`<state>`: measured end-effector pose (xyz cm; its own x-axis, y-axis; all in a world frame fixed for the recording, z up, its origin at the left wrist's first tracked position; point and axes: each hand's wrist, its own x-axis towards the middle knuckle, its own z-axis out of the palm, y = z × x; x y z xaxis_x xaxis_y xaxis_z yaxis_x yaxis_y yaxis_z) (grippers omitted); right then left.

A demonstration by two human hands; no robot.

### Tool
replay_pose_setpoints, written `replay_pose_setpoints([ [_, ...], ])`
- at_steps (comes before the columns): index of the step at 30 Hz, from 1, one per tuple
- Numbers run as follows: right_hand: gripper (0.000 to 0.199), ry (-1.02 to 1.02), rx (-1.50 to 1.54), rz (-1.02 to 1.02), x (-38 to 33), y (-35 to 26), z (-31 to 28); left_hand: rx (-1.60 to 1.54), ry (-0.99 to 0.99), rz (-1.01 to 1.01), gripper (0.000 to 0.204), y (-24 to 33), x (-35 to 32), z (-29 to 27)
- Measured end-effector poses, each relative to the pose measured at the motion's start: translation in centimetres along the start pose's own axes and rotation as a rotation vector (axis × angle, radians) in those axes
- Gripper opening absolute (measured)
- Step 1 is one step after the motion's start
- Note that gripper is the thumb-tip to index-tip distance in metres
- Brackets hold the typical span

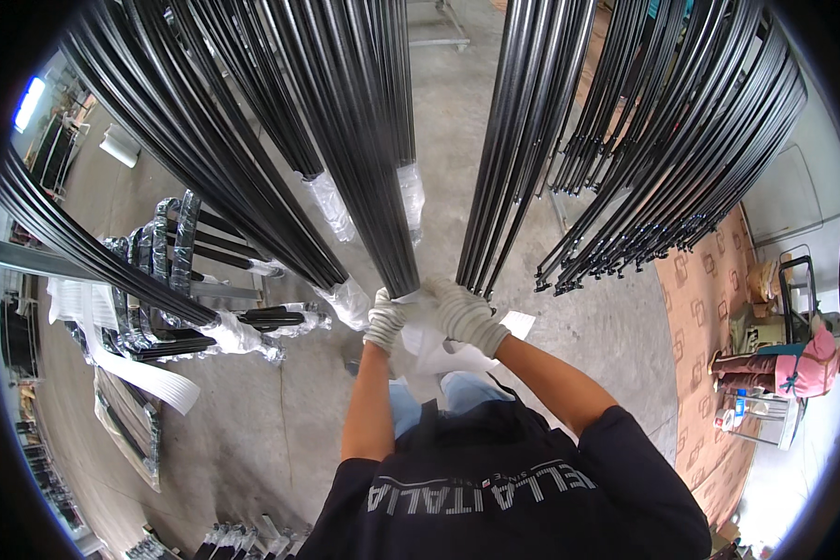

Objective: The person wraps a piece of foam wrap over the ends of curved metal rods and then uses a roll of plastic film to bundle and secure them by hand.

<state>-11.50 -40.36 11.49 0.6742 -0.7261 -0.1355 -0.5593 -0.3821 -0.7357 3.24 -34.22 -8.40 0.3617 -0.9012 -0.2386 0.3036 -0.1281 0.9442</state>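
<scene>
Dark shirt [504, 467] and bare forearms fill the lower middle, seen from above. Both hands wear white knit gloves and meet at the bottom end of a hanging bundle of black rods [369, 140].

Left hand [385, 319]: grip clenched on the clear plastic wrap [427, 347] at the bundle's lower end, just under the rod tips. Right hand [467, 317]: grip also clenched on the same wrap, touching the left hand's side of it, knuckles up. Wrap bunches between the two gloves and trails down toward the jeans.

Bundle hangs vertical, end at about hand level, centre of view. Second rod bundle [523, 140] hangs just beside it on the right, bare end, near the right glove. Further bundles to the left carry plastic-wrapped ends [331, 205]. More bare rods [681, 159] hang well apart on the far right.

Concrete floor [280, 420] below. Rack [168, 280] on the left holds wrapped black parts lying flat, with white sheet material [149, 373] draped beside it. Brown patterned mat [709, 327] on the right; another person in pink [812, 359] sits at its far edge, well apart.
</scene>
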Motion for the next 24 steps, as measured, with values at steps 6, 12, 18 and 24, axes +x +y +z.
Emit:
replay_pose_setpoints([
  [6, 0.019, 0.174, -0.598, -0.094, 5.0, 6.3, 2.3, -0.163, -0.108, -0.068, 0.002, 3.2, 0.8, 4.0],
  [12, 0.02, -0.002, -0.748, 0.104, 9.4, 7.2, 2.5, 0.009, -0.026, -0.067, 0.029, 6.4, -1.4, 6.8],
  [18, 0.01, -0.604, -0.037, 0.444, 10.3, 10.7, 4.5, -0.092, 0.022, -0.289, 0.027, 3.4, -0.9, 2.3],
  [24, 0.01, -0.677, 0.098, 0.434, 9.3, 12.5, 4.4, -0.143, -0.098, -0.13, 0.027, 6.6, -2.6, 6.0],
])
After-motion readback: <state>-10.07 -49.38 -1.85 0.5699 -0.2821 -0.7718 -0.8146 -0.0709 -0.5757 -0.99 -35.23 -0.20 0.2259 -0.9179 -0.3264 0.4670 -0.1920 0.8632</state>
